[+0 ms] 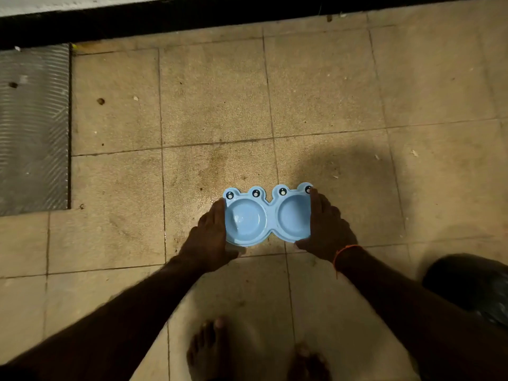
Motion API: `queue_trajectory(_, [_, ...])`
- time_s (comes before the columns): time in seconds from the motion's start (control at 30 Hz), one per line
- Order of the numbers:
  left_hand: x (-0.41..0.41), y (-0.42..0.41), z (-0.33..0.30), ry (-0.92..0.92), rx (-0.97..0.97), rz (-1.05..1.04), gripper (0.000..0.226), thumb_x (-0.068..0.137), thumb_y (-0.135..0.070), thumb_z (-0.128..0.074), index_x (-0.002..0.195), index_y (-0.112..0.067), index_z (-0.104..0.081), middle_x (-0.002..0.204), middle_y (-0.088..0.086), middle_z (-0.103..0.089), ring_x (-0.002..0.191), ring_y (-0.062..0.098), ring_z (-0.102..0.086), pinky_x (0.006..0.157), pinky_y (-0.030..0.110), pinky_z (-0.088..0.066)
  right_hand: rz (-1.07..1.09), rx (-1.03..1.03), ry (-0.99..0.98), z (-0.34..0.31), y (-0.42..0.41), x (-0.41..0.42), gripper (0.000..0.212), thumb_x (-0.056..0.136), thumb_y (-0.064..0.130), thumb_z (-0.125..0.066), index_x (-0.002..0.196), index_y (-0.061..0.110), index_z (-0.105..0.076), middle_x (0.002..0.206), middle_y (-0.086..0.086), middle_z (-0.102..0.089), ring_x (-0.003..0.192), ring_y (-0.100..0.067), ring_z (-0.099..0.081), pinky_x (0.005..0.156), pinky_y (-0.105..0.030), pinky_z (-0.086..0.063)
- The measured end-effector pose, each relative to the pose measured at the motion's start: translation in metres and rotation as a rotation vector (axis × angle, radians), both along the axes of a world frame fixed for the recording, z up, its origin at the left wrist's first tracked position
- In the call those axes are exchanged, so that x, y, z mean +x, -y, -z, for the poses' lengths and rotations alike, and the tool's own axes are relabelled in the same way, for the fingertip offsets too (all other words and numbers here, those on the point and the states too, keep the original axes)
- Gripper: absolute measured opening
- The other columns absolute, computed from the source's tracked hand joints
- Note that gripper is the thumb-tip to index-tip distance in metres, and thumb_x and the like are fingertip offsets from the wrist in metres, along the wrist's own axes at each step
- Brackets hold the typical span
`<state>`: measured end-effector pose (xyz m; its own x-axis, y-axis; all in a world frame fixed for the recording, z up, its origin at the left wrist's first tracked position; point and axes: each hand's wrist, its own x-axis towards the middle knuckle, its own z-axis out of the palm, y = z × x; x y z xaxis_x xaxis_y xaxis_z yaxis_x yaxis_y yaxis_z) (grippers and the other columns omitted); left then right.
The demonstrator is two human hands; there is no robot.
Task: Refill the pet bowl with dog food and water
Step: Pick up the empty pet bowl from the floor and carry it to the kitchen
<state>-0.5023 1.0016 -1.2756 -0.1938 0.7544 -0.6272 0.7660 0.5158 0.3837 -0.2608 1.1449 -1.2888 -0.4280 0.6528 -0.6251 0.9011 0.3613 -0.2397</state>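
Underfoot, a tiled floor of worn beige squares, stained and speckled with crumbs. At the far edge, a black strip along the base of a pale wall. At the left, a ribbed grey mat flush with the tiles. At the lower right, a dark rounded bag-like shape, too dim to name. Near the bottom edge, two bare feet on the tiles. In the middle, low over or on the floor, which of the two cannot be told: a light blue double pet bowl with frog-eye bumps along its far rim, both wells without food. At its left end, the left hand, fingers wrapped along the edge, thumb at the near rim. At its right end, the right hand, gripping likewise, fingers reaching the far eye bump. On the right wrist, an orange thread.
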Motion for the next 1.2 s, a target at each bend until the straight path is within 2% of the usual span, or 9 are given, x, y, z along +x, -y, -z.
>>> queue_trajectory(0.23, [0.008,-0.01,-0.008,-0.025,0.163,-0.057,0.132,0.068,-0.051,-0.091,0.163,-0.006,-0.011,0.162,0.015,-0.038,0.139,0.038,-0.047,0.103,0.048,-0.044,0.062,0.067,-0.131,-0.013,0.006,0.006,0.134,0.061,0.049,-0.084,0.163,0.016,-0.004,0.152,-0.011,-0.036,0.125,-0.041,-0.047,0.091,-0.055,-0.053])
queue_trajectory(0.4, [0.002,-0.007,-0.096,0.02,0.231,-0.079,0.134,0.063,-0.064,-0.083,0.163,-0.004,-0.017,0.153,0.017,-0.049,0.134,0.039,-0.051,0.105,0.046,-0.044,0.121,0.114,-0.246,-0.094,0.012,0.017,0.131,0.056,0.057,-0.075,0.161,0.02,-0.007,0.152,-0.008,-0.038,0.125,-0.039,-0.05,0.091,-0.056,-0.054])
queue_trajectory(0.5, [0.002,-0.011,-0.193,0.055,0.359,-0.101,0.126,0.062,-0.072,-0.069,0.162,-0.016,-0.018,0.15,0.008,-0.051,0.132,0.023,-0.05,0.103,0.035,-0.043,0.167,0.121,-0.328,-0.186,0.016,0.018,0.128,0.056,0.062,-0.068,0.162,0.02,-0.009,0.159,-0.005,-0.034,0.132,-0.035,-0.047,0.099,-0.053,-0.051])
queue_trajectory(0.6, [0.003,-0.018,-0.301,0.147,0.461,-0.149,0.111,0.065,-0.063,-0.079,0.154,-0.041,-0.018,0.144,-0.023,-0.046,0.129,-0.009,-0.041,0.104,0.018,-0.037,0.199,0.158,-0.459,-0.292,0.019,0.018,0.12,0.06,0.055,-0.068,0.162,0.014,-0.017,0.163,-0.004,-0.032,0.144,-0.029,-0.039,0.112,-0.049,-0.043])
queue_trajectory(0.73, [0.004,-0.012,-0.44,0.079,0.495,-0.127,0.131,0.061,-0.056,-0.093,0.162,-0.029,-0.014,0.159,-0.012,-0.036,0.143,0.005,-0.036,0.114,0.034,-0.038,0.271,0.212,-0.613,-0.443,0.021,0.031,0.113,0.068,0.043,-0.081,0.16,0.01,-0.025,0.165,-0.002,-0.033,0.152,-0.02,-0.034,0.12,-0.043,-0.036])
queue_trajectory(0.87, [0.016,-0.014,-0.568,0.072,0.566,-0.066,0.136,0.061,-0.065,-0.087,0.162,-0.038,-0.001,0.163,-0.012,-0.028,0.146,0.004,-0.03,0.114,0.027,-0.031,0.298,0.274,-0.703,-0.575,0.024,0.051,0.114,0.067,0.043,-0.08,0.161,0.013,-0.021,0.163,0.004,-0.032,0.15,-0.011,-0.032,0.121,-0.031,-0.032])
queue_trajectory(1.03, [0.042,-0.012,-0.728,0.09,0.684,-0.038,0.134,0.06,-0.056,-0.094,0.156,-0.051,0.0,0.153,-0.026,-0.027,0.14,-0.006,-0.027,0.108,0.008,-0.023,0.306,0.346,-0.727,-0.731,0.03,0.084,0.122,0.06,0.032,-0.088,0.16,0.007,-0.022,0.157,-0.005,-0.039,0.144,-0.023,-0.041,0.115,-0.043,-0.039])
queue_trajectory(1.1, [0.051,-0.012,-0.771,0.081,0.701,-0.021,0.132,0.059,-0.06,-0.092,0.16,-0.042,-0.01,0.153,-0.025,-0.029,0.141,-0.002,-0.029,0.11,0.013,-0.026,0.288,0.372,-0.728,-0.773,0.027,0.097,0.117,0.061,0.035,-0.087,0.157,0.003,-0.028,0.153,-0.01,-0.045,0.139,-0.03,-0.048,0.109,-0.052,-0.045])
queue_trajectory(1.2, [0.068,-0.003,-0.829,0.059,0.745,-0.028,0.14,0.052,-0.063,-0.092,0.163,-0.026,-0.014,0.159,-0.021,-0.027,0.144,0.001,-0.026,0.115,0.027,-0.028,0.303,0.323,-0.755,-0.839,0.034,0.117,0.115,0.058,0.046,-0.086,0.155,0.014,-0.032,0.146,-0.001,-0.049,0.132,-0.027,-0.052,0.103,-0.055,-0.048])
